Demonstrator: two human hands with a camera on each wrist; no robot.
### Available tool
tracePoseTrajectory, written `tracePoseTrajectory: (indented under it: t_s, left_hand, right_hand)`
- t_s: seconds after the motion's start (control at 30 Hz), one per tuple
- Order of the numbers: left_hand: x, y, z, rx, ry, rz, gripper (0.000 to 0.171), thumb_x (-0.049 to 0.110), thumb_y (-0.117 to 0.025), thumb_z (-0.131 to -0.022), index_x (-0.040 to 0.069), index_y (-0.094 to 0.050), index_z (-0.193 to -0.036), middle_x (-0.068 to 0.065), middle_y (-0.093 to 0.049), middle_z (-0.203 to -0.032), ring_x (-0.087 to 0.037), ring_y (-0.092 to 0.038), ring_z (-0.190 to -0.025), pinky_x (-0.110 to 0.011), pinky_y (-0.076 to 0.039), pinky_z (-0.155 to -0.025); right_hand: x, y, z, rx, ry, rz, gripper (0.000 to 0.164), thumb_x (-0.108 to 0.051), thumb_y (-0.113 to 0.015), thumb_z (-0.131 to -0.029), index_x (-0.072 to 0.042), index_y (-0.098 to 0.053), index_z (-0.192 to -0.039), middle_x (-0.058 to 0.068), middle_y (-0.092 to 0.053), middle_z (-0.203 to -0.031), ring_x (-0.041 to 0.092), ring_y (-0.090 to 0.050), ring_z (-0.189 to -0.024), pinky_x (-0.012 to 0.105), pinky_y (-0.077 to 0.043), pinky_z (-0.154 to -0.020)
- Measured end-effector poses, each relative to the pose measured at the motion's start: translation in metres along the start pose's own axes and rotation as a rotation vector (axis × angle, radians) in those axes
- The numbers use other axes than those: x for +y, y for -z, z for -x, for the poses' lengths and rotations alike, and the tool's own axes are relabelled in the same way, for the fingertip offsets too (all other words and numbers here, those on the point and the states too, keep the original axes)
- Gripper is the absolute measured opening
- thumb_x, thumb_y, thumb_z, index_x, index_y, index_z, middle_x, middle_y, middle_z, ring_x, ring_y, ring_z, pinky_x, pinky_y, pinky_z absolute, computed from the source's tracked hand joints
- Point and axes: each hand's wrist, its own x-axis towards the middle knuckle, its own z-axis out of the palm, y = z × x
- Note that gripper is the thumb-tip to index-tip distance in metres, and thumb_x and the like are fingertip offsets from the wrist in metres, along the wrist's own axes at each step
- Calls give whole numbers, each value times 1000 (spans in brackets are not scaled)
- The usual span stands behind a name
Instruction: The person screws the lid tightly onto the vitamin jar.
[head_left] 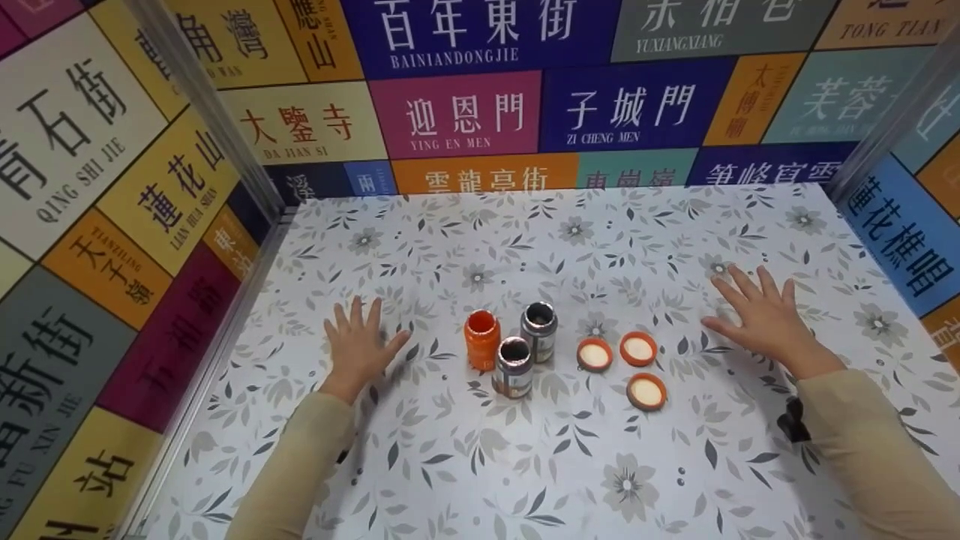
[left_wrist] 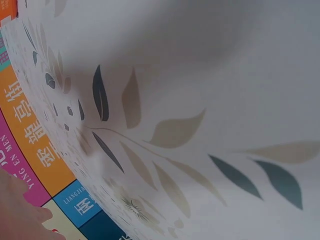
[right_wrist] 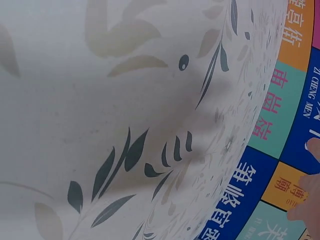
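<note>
My left hand (head_left: 358, 349) is spread with straight fingers at the left of the table, holding nothing. On the right side my right hand (head_left: 766, 322) is spread the same way, also holding nothing. Between the hands stand three uncapped bottles, close together and upright: an orange bottle (head_left: 482, 346), a dark grey bottle (head_left: 547, 345) behind, and a grey-brown bottle (head_left: 514, 379) in front. To their right lie three round orange-rimmed lids with pale insides showing: a left lid (head_left: 595, 354), a back lid (head_left: 638, 349) and a front lid (head_left: 646, 391).
A white cloth with grey flowers and leaves covers the table (head_left: 450, 480). Colourful panels with street names rise behind it as a back wall (head_left: 465, 112), with a left wall (head_left: 142, 180) and a right wall (head_left: 900, 232) at the sides.
</note>
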Motion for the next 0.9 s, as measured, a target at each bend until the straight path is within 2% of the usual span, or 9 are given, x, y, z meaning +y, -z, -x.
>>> tracePoseTrajectory:
  t_s: [0.13, 0.23, 0.3, 0.4, 0.47, 0.57, 0.67, 0.73, 0.9]
  left_hand:
    - [7, -3, 1, 28, -26, 34, 83, 59, -48, -84, 8, -22, -145, -25, -14, -148, -51, 0, -133, -65, -2, -104]
    - [18, -5, 3, 41, -81, 88, 81, 54, -52, -84, 6, -25, -143, -26, -19, -147, -52, -9, -132, -63, -11, -105]
    - [27, -6, 4, 10, -123, 137, 80, 51, -54, -85, 6, -24, -144, -25, -20, -147, -50, -13, -132, -60, -15, -106]
    - [42, -8, 5, -70, -167, 231, 80, 47, -56, -86, 9, -20, -145, -20, -19, -149, -42, -17, -135, -53, -18, -108]
    - [51, -9, 6, -118, -176, 308, 79, 44, -58, -86, 11, -18, -146, -16, -19, -150, -35, -18, -137, -47, -18, -110]
    - [62, -12, 7, -147, -182, 452, 78, 36, -62, -85, 13, -20, -146, -12, -24, -149, -28, -24, -136, -43, -21, -110]
    - [72, -17, 9, -133, -210, 580, 75, 26, -65, -84, 10, -24, -144, -13, -31, -146, -30, -30, -132, -44, -26, -108]
    - [77, -20, 10, -122, -217, 625, 73, 22, -65, -84, 10, -25, -144, -12, -35, -144, -30, -35, -130, -44, -31, -105]
    - [89, -29, 14, -167, -190, 746, 74, 17, -64, -83, 14, -23, -145, -8, -36, -143, -30, -38, -128, -44, -38, -100]
  right_hand:
    - [-5, -5, -1, -26, 28, -9, 76, -53, -48, -88, -5, -27, -142, 26, -16, -147, 53, -2, -131, 71, 7, -97]
    - [-12, -9, -2, -35, 72, -38, 73, -48, -51, -89, -1, -30, -140, 28, -23, -143, 52, -13, -129, 68, -5, -100]
    - [-18, -12, -3, -53, 84, -85, 70, -44, -53, -89, 1, -31, -139, 29, -27, -140, 51, -21, -127, 65, -14, -101]
    - [-28, -15, -5, -95, 101, -169, 68, -39, -56, -89, 2, -31, -139, 29, -33, -137, 48, -29, -124, 60, -24, -100]
    - [-34, -19, -6, -120, 114, -225, 66, -34, -58, -89, 2, -32, -138, 29, -34, -137, 46, -31, -124, 59, -26, -100]
    - [-43, -27, -8, -129, 160, -286, 63, -26, -61, -88, 3, -35, -137, 28, -38, -135, 44, -39, -120, 58, -31, -98]
    - [-50, -35, -10, -128, 205, -337, 61, -21, -63, -86, 5, -38, -134, 27, -41, -133, 42, -46, -114, 56, -36, -94]
    - [-53, -41, -10, -132, 223, -355, 60, -20, -64, -85, 6, -39, -133, 27, -43, -131, 43, -46, -114, 56, -36, -94]
    - [-58, -53, -10, -110, 269, -339, 58, -20, -67, -83, 8, -44, -128, 27, -48, -126, 45, -41, -118, 58, -32, -97]
